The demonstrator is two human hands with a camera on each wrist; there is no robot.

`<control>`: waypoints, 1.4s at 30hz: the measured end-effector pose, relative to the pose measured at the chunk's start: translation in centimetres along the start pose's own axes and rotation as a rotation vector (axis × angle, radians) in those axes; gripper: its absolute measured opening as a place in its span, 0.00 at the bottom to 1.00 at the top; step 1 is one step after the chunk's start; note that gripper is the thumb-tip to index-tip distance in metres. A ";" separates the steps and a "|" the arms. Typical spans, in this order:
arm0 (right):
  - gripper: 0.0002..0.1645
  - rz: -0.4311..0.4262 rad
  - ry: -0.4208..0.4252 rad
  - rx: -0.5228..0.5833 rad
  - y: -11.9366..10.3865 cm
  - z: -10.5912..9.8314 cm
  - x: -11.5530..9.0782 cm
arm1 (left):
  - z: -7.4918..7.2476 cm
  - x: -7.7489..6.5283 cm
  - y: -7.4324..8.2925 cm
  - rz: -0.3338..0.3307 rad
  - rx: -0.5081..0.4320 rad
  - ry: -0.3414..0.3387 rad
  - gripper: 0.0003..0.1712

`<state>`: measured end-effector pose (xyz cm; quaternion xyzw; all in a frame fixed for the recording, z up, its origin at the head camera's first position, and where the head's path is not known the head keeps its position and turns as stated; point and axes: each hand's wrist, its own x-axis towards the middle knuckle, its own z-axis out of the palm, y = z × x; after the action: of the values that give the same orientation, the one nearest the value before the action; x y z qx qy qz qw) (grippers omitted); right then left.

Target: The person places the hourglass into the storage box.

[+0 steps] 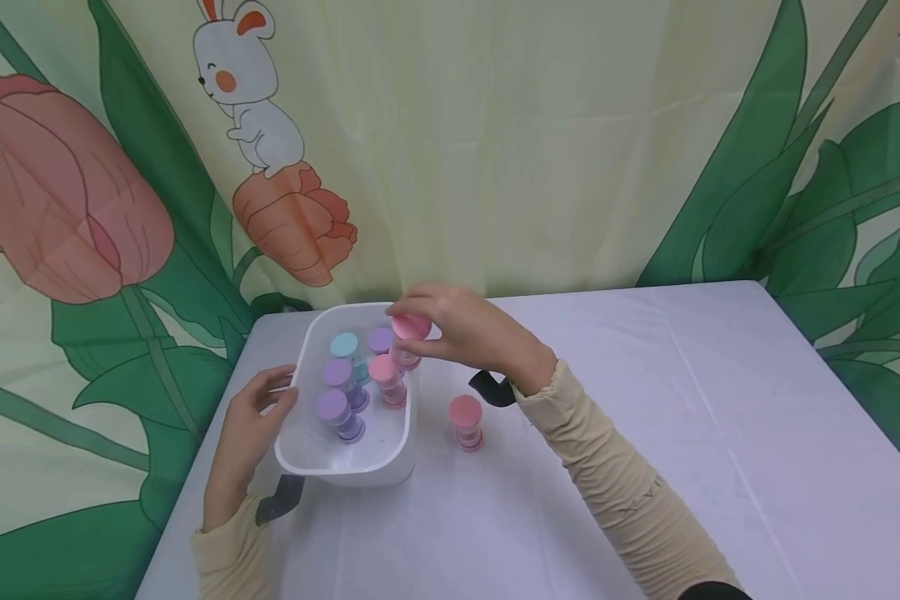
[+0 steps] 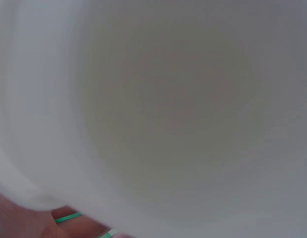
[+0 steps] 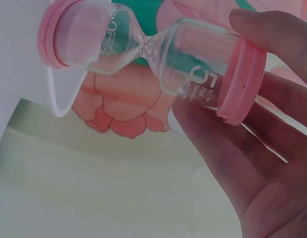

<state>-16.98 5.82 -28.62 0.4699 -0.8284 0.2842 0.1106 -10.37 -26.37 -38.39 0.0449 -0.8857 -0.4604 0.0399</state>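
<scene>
My right hand [image 1: 465, 329] grips a pink sand timer [image 1: 411, 326] by one end, over the right rim of a white plastic bin [image 1: 345, 457]. In the right wrist view, the thumb and fingers are at one pink cap [image 3: 242, 82] of the clear glass timer, which bears a printed 5. Beside the bin's left rim is my left hand [image 1: 249, 425], fingertips right at the edge. Inside the bin stand a light blue timer [image 1: 345, 345], several purple timers [image 1: 333, 406] and another pink timer [image 1: 385, 370]. The bin's pale wall [image 2: 183, 124] fills most of the left wrist view.
One more pink sand timer [image 1: 466, 414] stands on the white-covered table [image 1: 630, 467], just right of the bin. Behind the table hangs a curtain [image 1: 540, 150] printed with tulips, leaves and a rabbit on a carrot. Dark straps show near both wrists.
</scene>
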 end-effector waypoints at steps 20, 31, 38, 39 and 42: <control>0.16 -0.019 -0.075 0.041 -0.4 2.7 1.4 | -0.1 0.0 -0.1 -0.024 -0.007 -0.007 0.28; 0.15 -0.013 -0.104 0.046 -0.1 3.8 1.8 | -0.1 0.0 0.1 -0.036 -0.001 -0.009 0.28; 0.15 -0.017 -0.110 0.047 -0.1 4.3 2.0 | 0.0 0.0 0.1 -0.020 -0.004 -0.006 0.28; 0.14 -0.020 -0.110 0.049 -0.1 4.4 2.1 | 0.0 0.0 0.1 -0.017 -0.003 -0.005 0.28; 0.13 -0.028 -0.111 0.050 -0.1 4.6 2.2 | 0.0 0.0 0.0 -0.006 0.000 -0.002 0.28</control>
<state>-17.66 1.60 -31.30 0.4990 -0.8192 0.2769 0.0565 -10.35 -26.43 -38.40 0.0471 -0.8856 -0.4605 0.0377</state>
